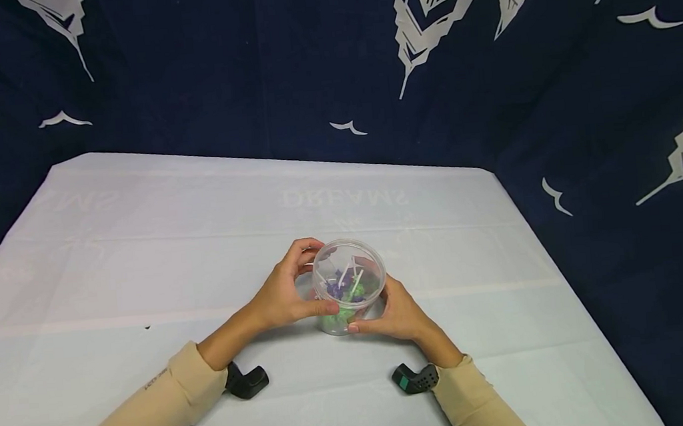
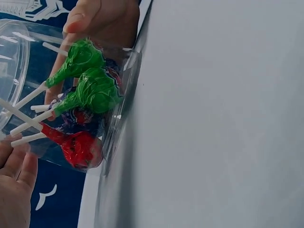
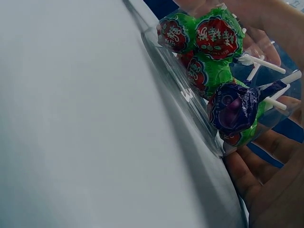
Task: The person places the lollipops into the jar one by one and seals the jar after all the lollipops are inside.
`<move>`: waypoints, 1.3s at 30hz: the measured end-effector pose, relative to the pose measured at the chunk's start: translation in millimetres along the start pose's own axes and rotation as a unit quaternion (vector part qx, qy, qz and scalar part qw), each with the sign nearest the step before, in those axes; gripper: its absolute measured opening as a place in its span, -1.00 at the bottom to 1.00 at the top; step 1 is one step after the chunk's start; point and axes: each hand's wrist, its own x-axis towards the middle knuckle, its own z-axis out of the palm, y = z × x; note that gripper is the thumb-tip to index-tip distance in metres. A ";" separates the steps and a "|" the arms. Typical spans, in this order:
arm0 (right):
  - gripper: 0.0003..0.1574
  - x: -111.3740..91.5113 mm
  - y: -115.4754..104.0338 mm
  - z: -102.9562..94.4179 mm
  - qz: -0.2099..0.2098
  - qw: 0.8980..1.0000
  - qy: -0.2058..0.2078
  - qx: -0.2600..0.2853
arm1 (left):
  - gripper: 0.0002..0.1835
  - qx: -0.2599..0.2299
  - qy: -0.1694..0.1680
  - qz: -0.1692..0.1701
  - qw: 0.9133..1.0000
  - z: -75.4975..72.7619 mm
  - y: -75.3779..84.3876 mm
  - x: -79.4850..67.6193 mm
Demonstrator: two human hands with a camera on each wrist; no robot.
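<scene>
Between the two hands is a clear round plastic jar (image 1: 348, 242) with white-sticked lollipops inside. My left hand (image 1: 281, 299) grips its upper left side, thumb in front and fingers behind. Lower down on the right, my right hand (image 1: 402, 312) holds the wall with its thumb at the front. Green lollipops (image 2: 97, 92) and a red lollipop (image 2: 81, 149) show through the plastic in the left wrist view. A purple lollipop (image 3: 232, 109) appears among green ones in the right wrist view. The jar's base is at the tabletop; whether it touches fully, I cannot tell.
A white cloth (image 1: 141, 269) covers the table. Dark blue fabric (image 1: 204, 70) with white building and bird prints hangs behind and to the right. A tiny dark speck (image 1: 148, 327) lies on the left of the cloth. Black devices (image 1: 248, 382) sit at both wrists.
</scene>
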 end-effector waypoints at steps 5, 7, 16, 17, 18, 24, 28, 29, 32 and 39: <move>0.25 0.1 31.5 1.0 -0.025 1.000 0.003 -0.007 | -0.10 -0.021 -0.024 -0.002 0.999 -6.6 3.2 0.9; 0.26 0.1 42.7 1.4 -0.030 1.000 0.003 -0.007 | -0.05 -0.026 -0.027 -0.001 0.999 -7.2 3.4 0.7; 0.26 -0.5 43.5 2.0 -0.027 1.000 0.001 -0.007 | -0.11 -0.020 -0.018 -0.007 1.000 -6.4 3.2 -0.2; 0.26 -0.7 43.8 1.9 -0.027 1.000 0.000 -0.007 | -0.10 -0.022 -0.019 -0.006 1.000 -6.7 3.7 -0.3; 0.25 -0.9 44.0 1.9 -0.027 1.000 0.000 -0.007 | -0.08 -0.023 -0.020 -0.008 1.000 -6.4 3.9 -0.4; 0.28 -1.0 43.0 2.1 -0.018 1.000 0.000 -0.014 | -0.03 -0.023 -0.013 -0.046 0.999 -5.2 7.0 1.6; 0.28 -0.4 38.4 2.7 -0.012 1.000 0.002 -0.015 | -0.09 -0.062 -0.026 -0.032 0.997 -9.3 6.1 3.0; 0.27 -0.3 35.5 2.7 -0.010 1.000 0.001 -0.013 | -0.08 -0.069 -0.029 -0.030 0.997 -9.6 5.5 2.7; 0.23 -0.2 19.5 1.5 -0.007 1.000 -0.001 -0.012 | 0.00 -0.063 -0.025 -0.038 0.997 -7.7 5.2 2.0; 0.19 -0.5 1.1 -0.6 -0.016 1.000 -0.003 -0.011 | -0.16 -0.039 -0.037 -0.055 0.997 -11.1 8.3 2.3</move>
